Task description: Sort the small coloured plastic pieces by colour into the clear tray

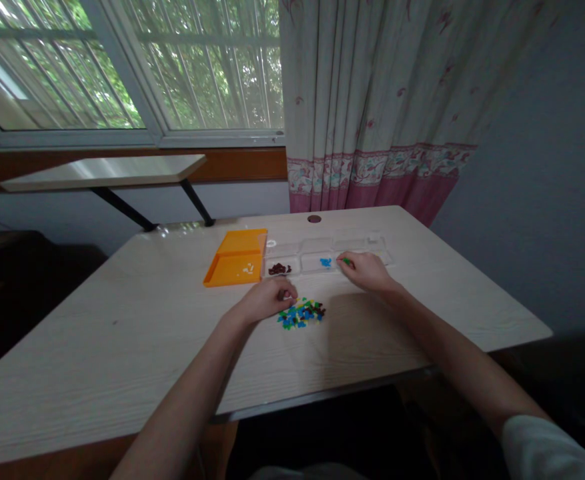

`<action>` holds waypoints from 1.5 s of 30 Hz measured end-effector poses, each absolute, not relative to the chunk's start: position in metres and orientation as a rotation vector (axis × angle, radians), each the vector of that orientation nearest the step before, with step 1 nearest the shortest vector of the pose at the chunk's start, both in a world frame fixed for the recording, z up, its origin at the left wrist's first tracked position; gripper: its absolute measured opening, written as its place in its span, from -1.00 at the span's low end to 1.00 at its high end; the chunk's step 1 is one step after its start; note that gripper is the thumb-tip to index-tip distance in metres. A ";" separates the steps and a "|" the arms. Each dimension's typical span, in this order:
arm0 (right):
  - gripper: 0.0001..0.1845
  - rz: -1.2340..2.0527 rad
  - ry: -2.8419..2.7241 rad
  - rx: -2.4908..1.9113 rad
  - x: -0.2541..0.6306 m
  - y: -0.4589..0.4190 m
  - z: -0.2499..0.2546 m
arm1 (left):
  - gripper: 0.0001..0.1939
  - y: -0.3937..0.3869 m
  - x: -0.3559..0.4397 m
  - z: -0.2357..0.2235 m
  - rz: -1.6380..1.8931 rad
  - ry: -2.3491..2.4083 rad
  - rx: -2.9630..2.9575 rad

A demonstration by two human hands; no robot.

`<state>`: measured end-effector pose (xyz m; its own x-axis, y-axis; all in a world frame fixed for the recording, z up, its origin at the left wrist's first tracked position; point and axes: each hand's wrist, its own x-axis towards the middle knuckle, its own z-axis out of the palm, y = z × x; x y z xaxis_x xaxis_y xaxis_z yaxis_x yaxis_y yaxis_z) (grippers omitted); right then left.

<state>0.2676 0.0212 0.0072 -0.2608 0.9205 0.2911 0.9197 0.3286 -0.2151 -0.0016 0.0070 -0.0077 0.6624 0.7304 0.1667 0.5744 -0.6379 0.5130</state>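
Observation:
A loose pile of small blue, green, yellow and brown pieces (302, 314) lies on the table. My left hand (268, 297) rests at the pile's upper left edge, fingers curled together; what they hold, if anything, is hidden. Farther right, my right hand (365, 270) pinches a small green piece (346, 261) over the clear compartment tray (299, 272). In that tray, brown pieces (279, 269) fill one front compartment, and blue pieces (325, 263) lie in the compartment to its right. White pieces (249, 269) sit in the front part of the orange box (237, 260).
A raised shelf (107, 171) on black legs stands at the table's back left. A round brown cable hole (314, 219) is near the back edge. Behind the table are a window (207, 67) and a floral curtain (372, 100).

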 end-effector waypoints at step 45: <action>-0.86 0.170 -2.185 -1.019 0.212 -0.007 -0.024 | -0.80 0.000 0.019 -0.007 0.865 1.000 2.140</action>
